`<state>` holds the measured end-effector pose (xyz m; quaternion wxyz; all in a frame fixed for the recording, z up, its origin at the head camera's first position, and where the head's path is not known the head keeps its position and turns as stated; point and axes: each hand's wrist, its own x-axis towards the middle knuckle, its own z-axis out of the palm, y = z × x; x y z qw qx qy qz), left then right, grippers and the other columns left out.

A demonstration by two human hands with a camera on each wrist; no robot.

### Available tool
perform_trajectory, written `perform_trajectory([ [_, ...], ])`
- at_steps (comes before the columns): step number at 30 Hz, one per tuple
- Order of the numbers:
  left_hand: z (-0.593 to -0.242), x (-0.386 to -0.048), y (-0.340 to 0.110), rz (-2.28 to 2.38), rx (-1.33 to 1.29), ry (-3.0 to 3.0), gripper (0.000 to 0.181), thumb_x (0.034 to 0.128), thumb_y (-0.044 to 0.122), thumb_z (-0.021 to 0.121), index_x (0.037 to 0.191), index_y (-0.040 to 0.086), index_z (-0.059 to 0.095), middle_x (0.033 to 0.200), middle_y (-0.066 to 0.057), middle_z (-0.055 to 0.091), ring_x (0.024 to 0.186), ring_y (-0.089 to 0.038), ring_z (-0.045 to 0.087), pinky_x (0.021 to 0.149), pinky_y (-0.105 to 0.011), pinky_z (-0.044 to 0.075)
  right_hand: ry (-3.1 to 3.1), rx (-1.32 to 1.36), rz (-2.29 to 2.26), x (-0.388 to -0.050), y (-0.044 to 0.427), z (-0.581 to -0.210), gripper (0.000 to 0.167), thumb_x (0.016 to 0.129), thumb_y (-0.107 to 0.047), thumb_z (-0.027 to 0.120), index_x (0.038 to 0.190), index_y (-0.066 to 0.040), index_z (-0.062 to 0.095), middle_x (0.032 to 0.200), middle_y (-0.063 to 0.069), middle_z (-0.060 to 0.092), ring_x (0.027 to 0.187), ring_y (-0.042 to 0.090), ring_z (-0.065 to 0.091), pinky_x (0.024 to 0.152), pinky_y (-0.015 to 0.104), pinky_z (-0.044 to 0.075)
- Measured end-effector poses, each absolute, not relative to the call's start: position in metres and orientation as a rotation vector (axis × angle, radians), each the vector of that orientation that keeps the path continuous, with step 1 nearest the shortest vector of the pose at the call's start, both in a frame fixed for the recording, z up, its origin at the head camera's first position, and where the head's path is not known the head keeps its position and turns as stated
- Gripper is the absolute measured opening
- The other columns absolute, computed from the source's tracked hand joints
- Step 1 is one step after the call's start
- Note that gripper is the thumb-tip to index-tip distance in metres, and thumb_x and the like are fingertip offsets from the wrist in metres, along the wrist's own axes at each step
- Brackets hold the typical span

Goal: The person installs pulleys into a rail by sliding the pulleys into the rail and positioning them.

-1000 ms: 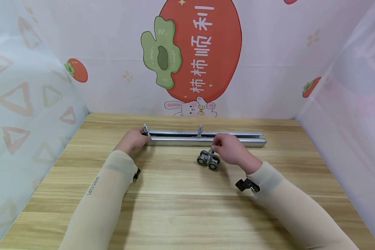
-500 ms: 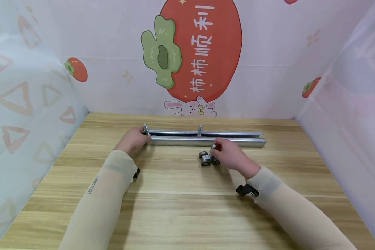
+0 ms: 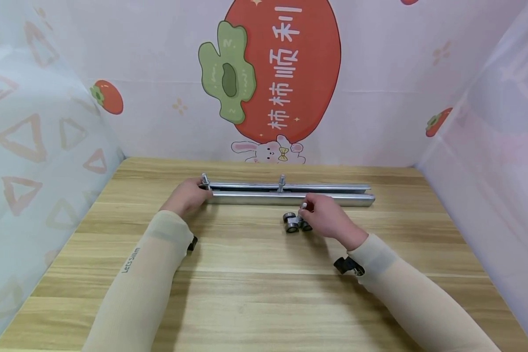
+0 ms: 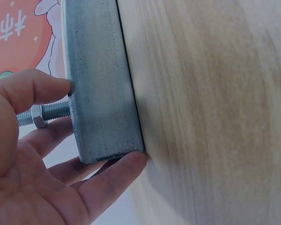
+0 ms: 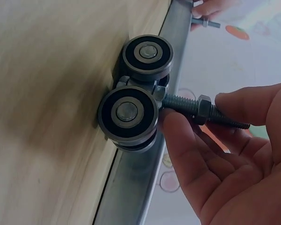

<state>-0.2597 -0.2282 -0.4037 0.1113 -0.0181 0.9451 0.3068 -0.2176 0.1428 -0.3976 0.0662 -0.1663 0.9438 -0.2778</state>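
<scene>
A four-wheeled roller trolley (image 3: 292, 223) with a threaded bolt stands in front of the steel channel rail (image 3: 255, 198). My right hand (image 3: 329, 215) pinches its bolt; the nut (image 5: 204, 107) sits between thumb and fingers in the right wrist view. My left hand (image 3: 186, 198) holds the rail's left end, thumb on the upper edge and a fingertip at the lower end corner. Beside that thumb, a bolt with a nut (image 4: 39, 116) sticks up from the rail. Another bolt (image 3: 282, 183) rises from the slot near the rail's middle. What carries these bolts is hidden inside the rail.
The rail lies lengthwise near the back of the wooden table (image 3: 246, 293). Behind it hangs a white printed cloth (image 3: 158, 122), with further cloth at both sides. The rail's right end (image 3: 369, 200) is uncovered.
The right hand has turned the roller trolley so its wheels face differently, and has then shifted it slightly right. The left hand and the rail stay in place.
</scene>
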Motion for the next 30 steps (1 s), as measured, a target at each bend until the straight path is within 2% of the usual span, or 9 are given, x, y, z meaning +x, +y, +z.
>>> perform_trajectory([
  [6,-0.405,-0.26,-0.229,0.9,-0.042,2.778,0.036,0.0935,0.029,0.059,0.12,0.004,0.058,0.119,-0.019,0.059,0.107,-0.035,0.05,0.099,-0.053,0.039,2.871,-0.489,-0.832,-0.219,0.16,-0.399,0.015,0.097,-0.02,0.065,0.086,-0.011,0.059,0.077,0.002,0.06,0.065,0.02,0.053,0.059,0.036,0.045],
  [17,-0.404,-0.258,-0.229,0.897,-0.062,2.748,0.049,0.0952,0.031,0.058,0.136,0.004,0.052,0.134,-0.022,0.053,0.119,-0.039,0.047,0.106,-0.057,0.034,2.921,-0.394,-0.826,-0.223,0.214,-0.399,0.011,0.097,-0.018,0.061,0.091,-0.008,0.061,0.078,0.005,0.059,0.065,0.022,0.05,0.057,0.037,0.042],
  [23,-0.401,-0.259,-0.227,0.915,-0.068,2.721,0.048,0.0965,0.03,0.057,0.136,0.004,0.052,0.132,-0.021,0.053,0.115,-0.036,0.046,0.103,-0.054,0.036,2.877,-0.353,-0.919,-0.224,0.253,-0.396,0.012,0.099,-0.014,0.06,0.096,-0.002,0.063,0.078,0.01,0.061,0.065,0.022,0.052,0.058,0.037,0.042],
  [30,-0.403,-0.26,-0.228,0.902,-0.059,2.744,0.049,0.0963,0.03,0.058,0.138,0.003,0.051,0.135,-0.022,0.052,0.122,-0.038,0.046,0.107,-0.055,0.033,2.928,-0.265,-0.858,-0.224,0.29,-0.389,0.012,0.098,-0.013,0.062,0.096,-0.002,0.064,0.076,0.01,0.064,0.065,0.021,0.057,0.063,0.038,0.044],
])
